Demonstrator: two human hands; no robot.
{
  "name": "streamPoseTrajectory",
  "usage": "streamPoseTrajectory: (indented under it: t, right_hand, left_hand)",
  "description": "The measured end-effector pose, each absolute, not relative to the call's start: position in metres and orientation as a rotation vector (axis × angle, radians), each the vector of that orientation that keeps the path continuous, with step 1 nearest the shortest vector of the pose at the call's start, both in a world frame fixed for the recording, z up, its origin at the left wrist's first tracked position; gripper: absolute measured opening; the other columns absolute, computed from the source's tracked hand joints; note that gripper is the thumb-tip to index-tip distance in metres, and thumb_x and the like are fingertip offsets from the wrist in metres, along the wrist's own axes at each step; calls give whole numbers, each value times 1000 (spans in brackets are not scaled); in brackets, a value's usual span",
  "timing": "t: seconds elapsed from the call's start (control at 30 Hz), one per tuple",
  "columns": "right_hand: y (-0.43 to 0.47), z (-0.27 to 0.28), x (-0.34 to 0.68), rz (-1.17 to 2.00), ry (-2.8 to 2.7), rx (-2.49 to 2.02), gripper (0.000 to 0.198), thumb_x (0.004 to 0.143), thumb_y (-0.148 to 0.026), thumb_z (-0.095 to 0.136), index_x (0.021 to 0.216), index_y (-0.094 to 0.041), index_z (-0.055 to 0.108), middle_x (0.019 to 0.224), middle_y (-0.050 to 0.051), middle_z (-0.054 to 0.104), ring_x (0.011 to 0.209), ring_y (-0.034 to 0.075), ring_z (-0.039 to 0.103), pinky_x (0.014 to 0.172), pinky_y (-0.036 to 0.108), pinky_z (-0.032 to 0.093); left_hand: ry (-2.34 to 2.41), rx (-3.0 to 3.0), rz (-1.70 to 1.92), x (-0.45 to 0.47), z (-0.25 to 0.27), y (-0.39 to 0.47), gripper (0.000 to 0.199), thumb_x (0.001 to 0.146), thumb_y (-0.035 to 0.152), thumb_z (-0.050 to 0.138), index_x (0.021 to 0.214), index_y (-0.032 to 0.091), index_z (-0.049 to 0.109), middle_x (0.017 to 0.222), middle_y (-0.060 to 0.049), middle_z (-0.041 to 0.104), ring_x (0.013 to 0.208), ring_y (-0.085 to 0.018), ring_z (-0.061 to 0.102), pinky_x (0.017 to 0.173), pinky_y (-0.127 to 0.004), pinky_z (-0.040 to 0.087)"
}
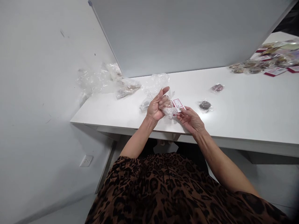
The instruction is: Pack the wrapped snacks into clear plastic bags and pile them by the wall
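My left hand [157, 107] is curled around a crumpled clear plastic bag [170, 111], and some of its fingers show through the film. My right hand [192, 120] pinches a small white card with a red border [177, 104] between thumb and fingers, right beside the bag. Small reddish bits show at the bag's lower edge near my right fingertips; what they are I cannot make out. More loose clear plastic [158, 83] lies on the table just beyond my left hand.
On the white table [245, 115], a dark oval item in clear wrap [205, 105] and a purplish one [217, 88] lie to the right. Several wrapped pieces and red-edged cards [275, 72] are piled far right. Crumpled bags [98, 79] lie at left by the wall. A grey panel [182, 37] stands behind.
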State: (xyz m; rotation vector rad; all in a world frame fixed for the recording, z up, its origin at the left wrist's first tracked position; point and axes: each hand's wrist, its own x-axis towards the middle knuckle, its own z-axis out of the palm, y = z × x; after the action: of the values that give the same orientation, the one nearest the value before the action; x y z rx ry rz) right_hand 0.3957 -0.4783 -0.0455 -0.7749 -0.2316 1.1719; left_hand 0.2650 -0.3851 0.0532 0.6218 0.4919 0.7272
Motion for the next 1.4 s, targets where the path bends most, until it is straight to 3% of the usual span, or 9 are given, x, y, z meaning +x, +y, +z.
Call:
streamPoseTrajectory:
  t: [0.27, 0.47, 0.7, 0.9, 1.0, 1.2, 1.33, 1.4]
  right_hand:
    - [-476, -43, 389, 1203, -439, -829, 34, 59, -13, 88, 88, -19, 71, 87, 4, 76, 72, 15, 70, 62, 25, 64]
    - [-481, -27, 382, 1339, -507, -806, 36, 67, -29, 86, 100, -17, 77, 94, 8, 77, 78, 20, 70, 63, 33, 66]
    - [-478, -26, 382, 1478, -460, -629, 24, 66, -23, 81, 87, -20, 70, 76, 1, 72, 63, 18, 65, 56, 33, 63]
    - [-479, -28, 383, 1497, -386, -616, 24, 65, -24, 82, 85, -20, 69, 68, -1, 69, 58, 15, 64, 58, 27, 61]
    - [-481, -30, 384, 1424, -368, -651, 30, 61, -18, 84, 87, -21, 69, 73, 0, 72, 62, 16, 67, 59, 28, 62]
    - [-484, -36, 402, 1210, -226, -702, 38, 65, -20, 89, 97, -24, 70, 95, 1, 78, 79, 20, 74, 58, 29, 64]
    - [-478, -39, 398, 1204, -231, -695, 37, 69, -31, 93, 99, -27, 70, 95, -1, 78, 77, 20, 74, 55, 32, 65]
    - [-472, -41, 391, 1248, -264, -705, 37, 68, -25, 93, 98, -25, 72, 92, 0, 78, 75, 19, 74, 58, 30, 66]
  left_hand:
    - [539, 687, 738, 261, 33, -377, 26, 102, 40, 57, 106, 26, 78, 52, 6, 32, 43, -7, 20, 48, -25, 25]
    - [530, 705, 690, 261, 32, -378, 29, 101, 45, 58, 96, 24, 77, 49, 6, 31, 41, -6, 18, 46, -26, 23]
    - [481, 685, 646, 268, 28, -387, 26, 96, 44, 64, 91, 22, 76, 46, 7, 28, 36, -4, 14, 41, -23, 18]
    - [493, 687, 556, 271, 19, -394, 26, 97, 40, 61, 88, 21, 77, 45, 6, 28, 37, -5, 12, 42, -25, 19]
    - [491, 681, 559, 269, 22, -392, 28, 98, 40, 59, 85, 21, 75, 46, 7, 25, 37, -4, 11, 42, -25, 17]
    - [416, 688, 677, 258, 34, -380, 24, 102, 34, 56, 101, 23, 77, 52, 8, 27, 38, -4, 14, 43, -22, 22]
    - [395, 736, 590, 263, 27, -382, 21, 98, 27, 61, 110, 22, 77, 55, 7, 36, 41, -5, 16, 43, -22, 22]
    - [386, 744, 556, 267, 25, -386, 22, 97, 27, 63, 112, 21, 77, 56, 7, 38, 42, -4, 15, 44, -22, 23]
